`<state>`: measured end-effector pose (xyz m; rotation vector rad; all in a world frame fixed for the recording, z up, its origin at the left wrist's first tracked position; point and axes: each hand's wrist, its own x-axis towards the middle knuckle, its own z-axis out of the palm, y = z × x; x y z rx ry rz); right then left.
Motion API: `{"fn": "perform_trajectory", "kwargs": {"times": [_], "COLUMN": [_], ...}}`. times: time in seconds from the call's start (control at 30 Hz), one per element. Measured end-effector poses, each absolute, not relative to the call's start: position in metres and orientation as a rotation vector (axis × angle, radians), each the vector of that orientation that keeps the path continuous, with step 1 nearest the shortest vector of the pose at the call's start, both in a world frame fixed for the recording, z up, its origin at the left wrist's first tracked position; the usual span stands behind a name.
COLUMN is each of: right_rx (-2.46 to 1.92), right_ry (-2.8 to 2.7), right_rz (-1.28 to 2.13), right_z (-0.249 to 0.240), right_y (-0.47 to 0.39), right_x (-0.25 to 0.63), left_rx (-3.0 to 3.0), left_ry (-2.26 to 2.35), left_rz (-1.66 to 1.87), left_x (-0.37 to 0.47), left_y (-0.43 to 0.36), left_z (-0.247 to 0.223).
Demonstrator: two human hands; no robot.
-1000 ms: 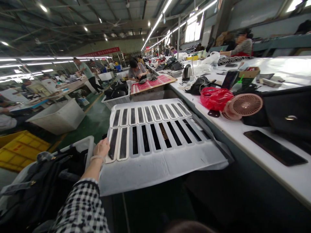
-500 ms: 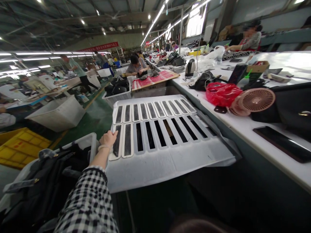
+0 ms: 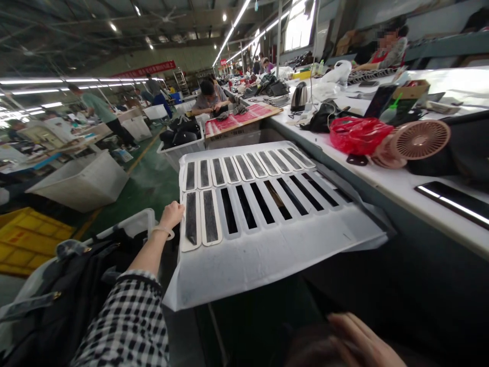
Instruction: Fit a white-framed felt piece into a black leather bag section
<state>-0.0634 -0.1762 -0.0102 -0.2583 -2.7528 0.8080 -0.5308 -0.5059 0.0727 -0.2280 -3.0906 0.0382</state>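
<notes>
My left hand [image 3: 172,216] is closed at the left edge of a white slotted sheet [image 3: 267,257], its fingertips partly hidden behind that edge. Dark strips with pale rounded borders, such as this bordered strip [image 3: 210,216], fill the sheet's far row and the two leftmost places of the near row. Bare dark slots [image 3: 246,206] make up the rest of the near row. The front margin of the sheet droops. Low in the picture, my right hand [image 3: 369,344] is blurred and cut off by the frame, beside a dark brown shape I cannot make out.
A bin of black bags [image 3: 64,290] stands at left, near a yellow crate [image 3: 32,237]. Along the right runs a white table [image 3: 385,183] with a red plastic bag [image 3: 355,135], a pink fan [image 3: 420,140], a phone [image 3: 454,201] and a kettle [image 3: 298,97]. Several people work farther off.
My right hand has come into view at the bottom. The view has turned a little left, and the sheet lies slightly farther right. My left hand stays at the sheet's left edge.
</notes>
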Motion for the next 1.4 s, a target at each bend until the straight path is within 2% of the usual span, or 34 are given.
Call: {"fn": "perform_trajectory", "kwargs": {"times": [0.17, 0.3, 0.5, 0.77, 1.0, 1.2, 1.4], "right_rx": [0.420, 0.748, 0.732, 0.728, 0.745, 0.733, 0.691], "right_ry": [-2.954, -2.941, -2.862, -2.802, -2.856, -2.847, -2.850], "right_rz": [0.447, 0.049, -0.025, -0.152, -0.152, -0.111, -0.108], "right_z": [0.016, 0.007, -0.014, 0.016, 0.021, 0.018, 0.018], "right_y": [-0.255, -0.293, -0.297, -0.304, -0.303, -0.306, -0.307], "right_x": [-0.180, -0.240, -0.243, -0.246, -0.245, -0.248, -0.247], "left_rx": [-0.433, -0.517, -0.450, -0.460, -0.520, -0.728, -0.977], "left_ry": [-3.075, -3.067, -3.048, -2.996, -3.005, -2.795, -2.902], "left_rz": [-0.037, -0.150, -0.316, -0.287, -0.314, -0.396, -0.338], "left_x": [-0.534, -0.538, -0.538, -0.554, -0.547, -0.554, -0.580], "left_y": [-0.513, -0.520, -0.533, -0.535, -0.542, -0.506, -0.465], "left_z": [0.077, 0.082, 0.078, 0.097, 0.089, 0.092, 0.090]}}
